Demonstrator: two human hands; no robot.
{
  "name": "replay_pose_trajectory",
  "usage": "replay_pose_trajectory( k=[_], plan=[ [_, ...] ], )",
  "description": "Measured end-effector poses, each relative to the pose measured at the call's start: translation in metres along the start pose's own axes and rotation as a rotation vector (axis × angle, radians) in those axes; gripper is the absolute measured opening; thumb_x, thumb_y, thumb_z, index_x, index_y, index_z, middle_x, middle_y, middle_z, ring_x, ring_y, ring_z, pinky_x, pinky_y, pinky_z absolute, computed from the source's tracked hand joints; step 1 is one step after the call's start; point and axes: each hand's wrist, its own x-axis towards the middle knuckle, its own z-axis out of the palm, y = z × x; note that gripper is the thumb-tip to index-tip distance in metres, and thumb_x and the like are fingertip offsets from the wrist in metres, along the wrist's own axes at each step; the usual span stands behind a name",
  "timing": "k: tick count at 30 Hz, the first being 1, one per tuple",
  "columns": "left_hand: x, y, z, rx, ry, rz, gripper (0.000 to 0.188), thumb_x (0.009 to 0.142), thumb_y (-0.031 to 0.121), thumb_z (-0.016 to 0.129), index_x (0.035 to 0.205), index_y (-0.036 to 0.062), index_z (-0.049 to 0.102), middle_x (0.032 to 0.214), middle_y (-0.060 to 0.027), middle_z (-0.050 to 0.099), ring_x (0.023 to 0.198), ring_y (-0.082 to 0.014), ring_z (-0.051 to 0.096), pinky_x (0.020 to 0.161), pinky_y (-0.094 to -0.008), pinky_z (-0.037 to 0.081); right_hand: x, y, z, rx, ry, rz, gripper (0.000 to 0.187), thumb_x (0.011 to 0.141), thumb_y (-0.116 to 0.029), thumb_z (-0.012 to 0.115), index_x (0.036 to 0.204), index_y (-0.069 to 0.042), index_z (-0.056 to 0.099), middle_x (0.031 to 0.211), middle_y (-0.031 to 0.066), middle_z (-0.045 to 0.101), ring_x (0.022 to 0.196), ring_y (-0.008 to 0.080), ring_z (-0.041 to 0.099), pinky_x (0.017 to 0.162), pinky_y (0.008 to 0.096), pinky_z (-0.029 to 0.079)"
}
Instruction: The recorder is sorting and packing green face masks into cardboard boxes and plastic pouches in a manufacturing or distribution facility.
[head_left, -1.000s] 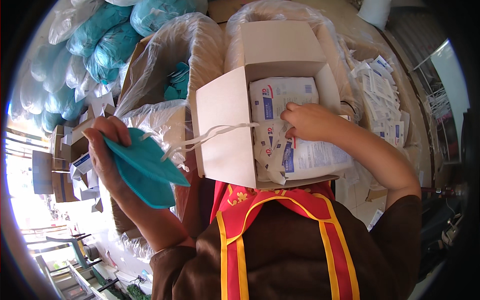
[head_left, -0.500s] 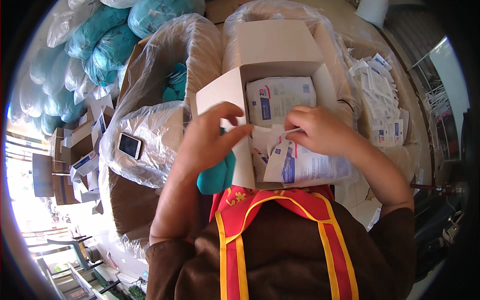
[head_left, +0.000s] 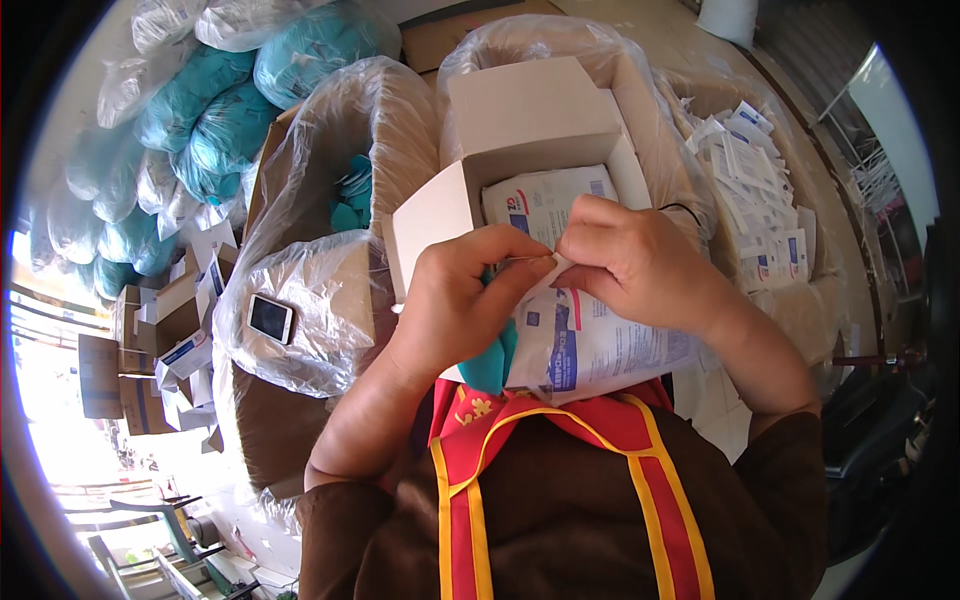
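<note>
My left hand [head_left: 458, 300] and my right hand [head_left: 635, 262] meet over an upright cardboard box [head_left: 525, 100] with raised flaps. Both pinch the upper edge of a white packet [head_left: 600, 350] with blue and red print, their fingertips almost touching. Under the left palm hangs a flat teal piece [head_left: 487, 366], tucked against the hand; its upper part is hidden by the fingers. Behind my hands, another large white printed packet [head_left: 550, 190] lies inside the box. The pinched edge itself is mostly covered by my fingers.
A plastic-lined carton at left holds teal pieces [head_left: 352, 195]; a phone [head_left: 271, 318] rests on its plastic. To the right, a lined carton contains many small white packets [head_left: 755, 175]. Bags of teal items [head_left: 225, 125] pile up at far left, above scattered boxes [head_left: 180, 345].
My left hand has moved right and closed on the packet's edge beside my right hand. The teal piece has shifted right with it. The view has tilted slightly.
</note>
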Motion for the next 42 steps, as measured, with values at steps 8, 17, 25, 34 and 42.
replay_pose_trajectory(
  k=[8, 17, 25, 34, 42],
  plan=[
    [0.005, -0.005, 0.005, -0.620, 0.062, -0.284, 0.009, 0.088, 0.008, 0.070, 0.091, -0.0005, 0.070, 0.082, 0.0000, 0.066, 0.076, -0.0052, 0.057, 0.066, -0.0205, 0.045, -0.002, -0.029, -0.008, -0.449, 0.045, -0.249, 0.011, 0.077, -0.012, 0.065, 0.076, -0.012, 0.054, 0.078, 0.0022, 0.047, 0.066, 0.0155, 0.058, 0.052, 0.0286, 0.052],
    [0.035, -0.062, -0.055, -0.386, 0.331, -0.106, 0.010, 0.092, 0.009, 0.065, 0.093, -0.0004, 0.068, 0.081, -0.0052, 0.069, 0.068, -0.0087, 0.062, 0.066, -0.0229, 0.051, -0.032, -0.059, -0.027, -0.182, -0.054, -0.278, 0.015, 0.080, -0.018, 0.071, 0.089, -0.011, 0.061, 0.077, 0.0013, 0.046, 0.062, 0.0127, 0.059, 0.048, 0.0269, 0.049],
    [0.016, -0.018, -0.020, -0.096, 0.061, 0.181, 0.010, 0.088, 0.001, 0.067, 0.097, -0.0007, 0.070, 0.091, -0.0056, 0.070, 0.083, -0.0096, 0.063, 0.074, -0.0244, 0.051, 0.008, -0.012, -0.013, -0.025, 0.074, 0.060, 0.026, 0.077, -0.007, 0.076, 0.099, -0.004, 0.064, 0.084, 0.0076, 0.062, 0.076, 0.0251, 0.066, 0.067, 0.0336, 0.053],
    [0.007, -0.006, -0.003, -0.019, 0.190, 0.064, 0.010, 0.084, 0.007, 0.072, 0.091, -0.0004, 0.071, 0.081, -0.0073, 0.070, 0.074, -0.0097, 0.063, 0.067, -0.0245, 0.050, 0.011, -0.011, 0.001, -0.001, 0.156, 0.045, 0.018, 0.076, -0.009, 0.077, 0.085, -0.004, 0.062, 0.081, 0.0091, 0.061, 0.072, 0.0302, 0.063, 0.062, 0.0369, 0.050],
    [0.009, -0.005, 0.009, -0.329, 0.293, -0.026, 0.009, 0.085, 0.008, 0.073, 0.086, -0.0001, 0.070, 0.076, -0.0027, 0.067, 0.072, -0.0061, 0.058, 0.064, -0.0224, 0.048, 0.014, -0.024, 0.000, -0.360, 0.183, -0.185, 0.018, 0.072, -0.008, 0.070, 0.071, -0.009, 0.053, 0.069, 0.0051, 0.047, 0.060, 0.0211, 0.058, 0.052, 0.0322, 0.048]
  ],
)
